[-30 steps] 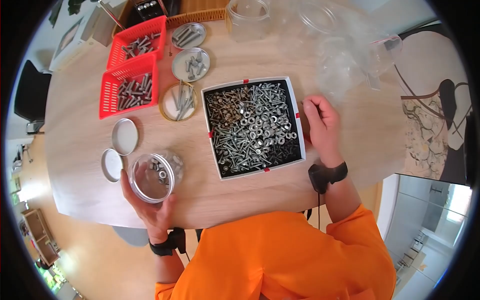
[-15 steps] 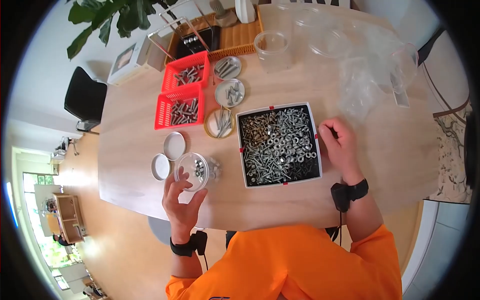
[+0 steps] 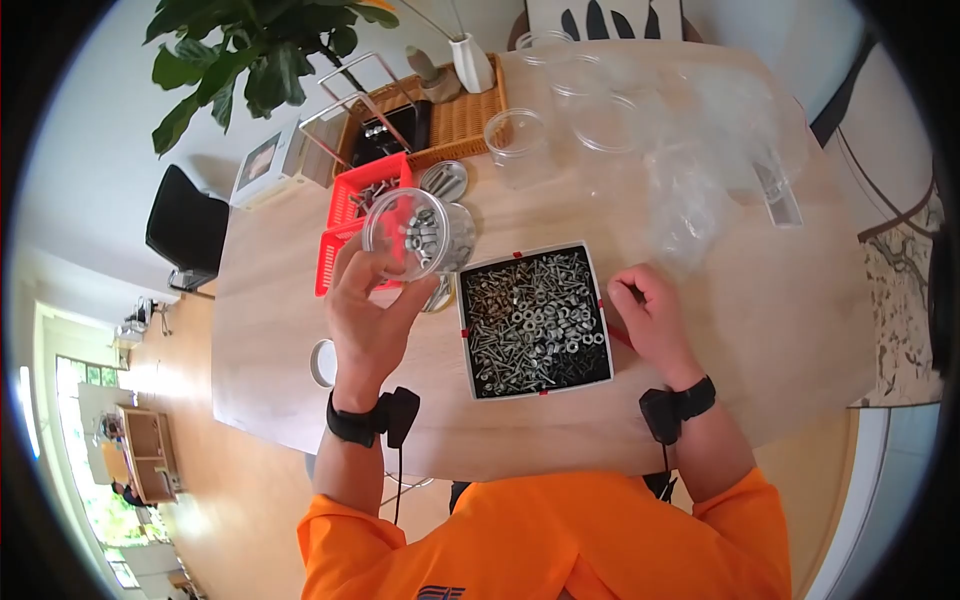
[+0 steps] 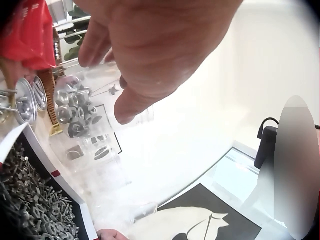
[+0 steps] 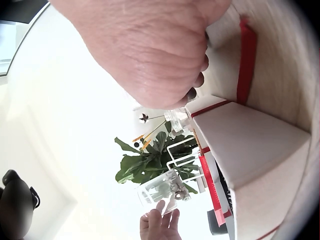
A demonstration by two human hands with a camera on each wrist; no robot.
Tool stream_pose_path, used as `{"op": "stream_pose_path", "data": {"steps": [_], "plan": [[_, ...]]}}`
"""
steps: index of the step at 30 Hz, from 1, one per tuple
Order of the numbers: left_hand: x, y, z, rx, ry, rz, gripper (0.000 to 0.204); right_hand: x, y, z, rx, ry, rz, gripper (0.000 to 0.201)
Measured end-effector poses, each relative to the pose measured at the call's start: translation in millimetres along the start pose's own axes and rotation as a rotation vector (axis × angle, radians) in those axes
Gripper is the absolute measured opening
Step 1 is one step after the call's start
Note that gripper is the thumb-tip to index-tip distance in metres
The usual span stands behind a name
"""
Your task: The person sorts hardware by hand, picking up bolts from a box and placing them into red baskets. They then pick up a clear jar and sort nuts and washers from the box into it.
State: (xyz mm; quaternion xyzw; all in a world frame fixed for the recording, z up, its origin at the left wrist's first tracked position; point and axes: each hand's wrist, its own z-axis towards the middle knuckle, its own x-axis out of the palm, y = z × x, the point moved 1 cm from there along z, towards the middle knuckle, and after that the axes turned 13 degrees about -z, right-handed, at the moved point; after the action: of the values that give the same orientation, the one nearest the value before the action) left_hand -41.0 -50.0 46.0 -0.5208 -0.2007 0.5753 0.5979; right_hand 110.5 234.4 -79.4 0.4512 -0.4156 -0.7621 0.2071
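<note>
My left hand (image 3: 365, 325) grips a clear plastic jar (image 3: 458, 238) by its side, raised over the table and tilted, its open mouth toward me. Several metal nuts (image 4: 75, 110) lie inside it. Right of the jar and nearer me stands a square white box (image 3: 545, 252) with a black inside, full of screws, brownish bolts and nuts. Beside the box's right wall rests my right hand (image 3: 655, 320), fingers loosely curled, nothing seen in them. A red strip (image 5: 247, 60) sticks out from the box near that hand in the right wrist view.
Two red baskets (image 3: 327, 265) of bolts stand behind the raised jar, partly covered by it. A round metal lid (image 3: 323, 363) lies left of my wrist. Farther back are a wicker tray (image 3: 465, 120), empty clear jars (image 3: 517, 140) and crumpled plastic bags (image 3: 685, 205).
My left hand has lifted the jar from near the table's front left up and away from me, now overlapping the baskets. The head view has shifted. My right hand stays beside the box.
</note>
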Motion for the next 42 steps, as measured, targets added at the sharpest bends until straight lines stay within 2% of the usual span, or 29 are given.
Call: {"op": "stream_pose_path", "data": {"steps": [4, 7, 8, 11, 14, 16, 18, 21, 25, 27, 29, 32, 33, 36, 38, 42], "plan": [[-9.2, 7.2, -7.5, -0.068, -0.138, -0.125, 0.029, -1.9, -1.8, 0.7, 0.000, -0.005, 0.005, 0.010], [-25.1, 11.5, -22.6, -0.105, -0.130, -0.126, 0.025, -3.9, 7.0, -1.3, -0.017, -0.082, -0.004, 0.012], [-31.2, 11.1, -27.1, -0.102, -0.131, -0.095, 0.026, -4.5, 17.9, 3.9, -0.029, -0.119, -0.011, 0.014], [-43.4, 8.5, -34.3, -0.154, -0.118, -0.034, 0.027, -10.4, 66.8, 25.0, -0.213, -0.004, -0.069, 0.021], [-48.6, 9.4, -36.4, -0.098, -0.089, -0.016, 0.028, 13.7, 93.5, 83.7, -0.225, 0.169, -0.236, 0.032], [-49.3, 6.0, -37.2, -0.089, -0.084, -0.056, 0.029, 37.3, 113.3, 123.8, -0.153, 0.235, -0.399, 0.045], [-51.6, -3.4, -38.6, -0.085, -0.076, -0.058, 0.028, 65.5, 96.4, 159.6, -0.240, 0.168, -0.653, 0.049], [-52.7, -3.6, -39.6, -0.056, -0.135, -0.076, 0.030, 86.3, 69.9, 188.6, -0.283, 0.162, -0.832, 0.038], [-55.6, 2.2, -25.0, -0.048, -0.128, -0.112, 0.031, 61.7, 87.6, 171.0, -0.290, 0.051, -0.537, 0.022], [-49.0, 6.5, -7.7, -0.049, -0.122, -0.137, 0.031, 23.3, 121.5, 124.8, -0.256, -0.036, -0.301, 0.015], [-37.3, 10.2, 15.4, -0.079, -0.115, -0.194, 0.032, -10.6, 126.2, 81.6, -0.240, -0.108, -0.170, 0.013], [-7.0, 21.9, 58.9, -0.042, 0.044, -0.072, 0.028, -51.3, 121.2, 19.0, -0.170, -0.085, -0.157, 0.012], [6.0, 26.1, 72.5, 0.065, 0.063, -0.018, 0.032, -60.2, 111.0, 2.1, -0.160, -0.072, -0.120, 0.012], [46.1, 38.3, 104.2, -0.010, 0.146, 0.077, 0.035, -80.2, 95.2, -40.2, -0.040, -0.053, -0.071, 0.014], [67.2, 61.3, 120.4, 0.006, 0.187, 0.081, 0.040, -89.9, 88.1, -61.0, 0.014, -0.064, -0.047, 0.015], [83.2, 82.1, 139.4, -0.011, 0.249, 0.152, 0.041, -104.2, 82.1, -82.7, 0.051, -0.087, -0.059, 0.016]]}}
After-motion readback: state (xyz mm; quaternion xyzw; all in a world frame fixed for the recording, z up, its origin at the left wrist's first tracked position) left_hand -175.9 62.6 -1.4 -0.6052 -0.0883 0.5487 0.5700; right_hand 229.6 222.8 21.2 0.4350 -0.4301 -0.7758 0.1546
